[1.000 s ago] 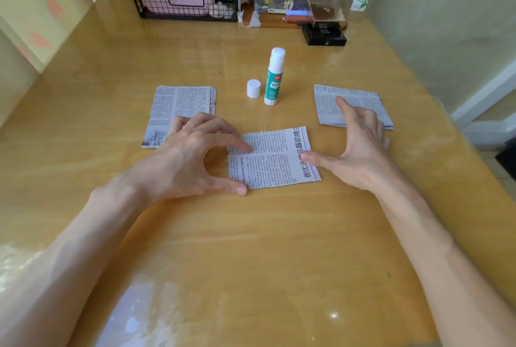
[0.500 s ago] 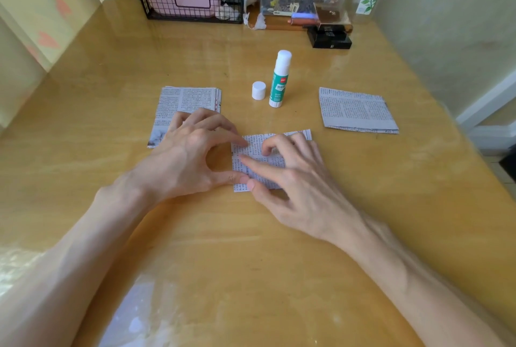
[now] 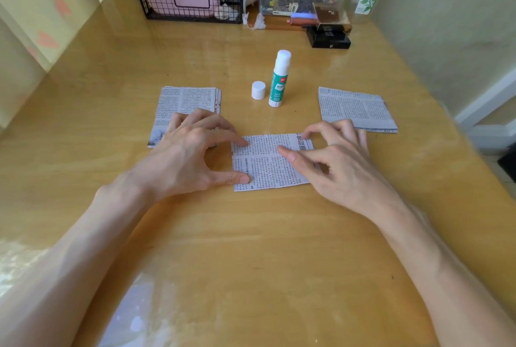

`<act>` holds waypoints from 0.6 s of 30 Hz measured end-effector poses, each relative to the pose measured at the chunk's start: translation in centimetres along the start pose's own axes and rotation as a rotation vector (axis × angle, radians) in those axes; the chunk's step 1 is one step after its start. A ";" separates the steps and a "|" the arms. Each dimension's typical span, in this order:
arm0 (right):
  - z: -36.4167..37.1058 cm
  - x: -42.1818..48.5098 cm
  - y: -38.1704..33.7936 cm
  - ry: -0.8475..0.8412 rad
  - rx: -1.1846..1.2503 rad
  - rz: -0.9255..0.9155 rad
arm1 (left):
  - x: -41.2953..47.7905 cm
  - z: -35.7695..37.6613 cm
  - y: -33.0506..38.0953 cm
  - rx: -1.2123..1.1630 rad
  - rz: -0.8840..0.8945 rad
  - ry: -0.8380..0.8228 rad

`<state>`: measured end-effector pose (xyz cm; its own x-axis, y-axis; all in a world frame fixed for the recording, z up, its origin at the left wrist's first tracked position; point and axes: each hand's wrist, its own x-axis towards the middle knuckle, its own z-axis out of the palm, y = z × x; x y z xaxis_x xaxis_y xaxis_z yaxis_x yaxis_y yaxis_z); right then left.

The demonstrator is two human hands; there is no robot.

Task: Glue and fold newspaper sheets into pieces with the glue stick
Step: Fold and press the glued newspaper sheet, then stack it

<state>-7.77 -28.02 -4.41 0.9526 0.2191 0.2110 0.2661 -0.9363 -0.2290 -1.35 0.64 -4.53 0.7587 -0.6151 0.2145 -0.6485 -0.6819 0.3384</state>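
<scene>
Newsprint stack (image 3: 190, 99) lies partly under the left hand (image 3: 184, 156), whose spread forefinger and thumb pin the near edge of the folded newspaper piece (image 3: 265, 165). The right hand (image 3: 340, 167) presses its thumb mid-sheet, fingers curled at the far corner; pinching or not, I cannot tell. Rub outward, evenly. The glue stick (image 3: 279, 81) stands beyond; bare table (image 3: 251, 235) lies nearer.

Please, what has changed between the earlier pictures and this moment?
The right hand moved left onto the middle newspaper piece, then slid back toward its right edge. The left hand pins its left edge as before; glue stick, cap, left pile and right pile stayed.
</scene>
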 end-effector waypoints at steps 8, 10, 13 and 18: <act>-1.2 0.4 3.2 0.067 0.023 0.091 | 0.0 0.1 -0.1 -0.001 0.004 0.005; -1.6 0.4 3.5 0.066 0.041 0.114 | 0.0 0.1 -0.2 -0.005 0.004 0.007; -1.5 0.5 3.6 0.086 0.044 0.108 | 0.0 0.1 -0.2 -0.002 0.005 0.006; -0.5 0.6 2.1 0.271 0.105 0.046 | -0.1 0.0 0.0 0.031 0.007 0.000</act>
<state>-6.68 -29.98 -4.28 0.8938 0.0825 0.4408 0.2504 -0.9072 -0.3381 -1.42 0.67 -4.49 0.7543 -0.6198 0.2165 -0.6552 -0.6896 0.3085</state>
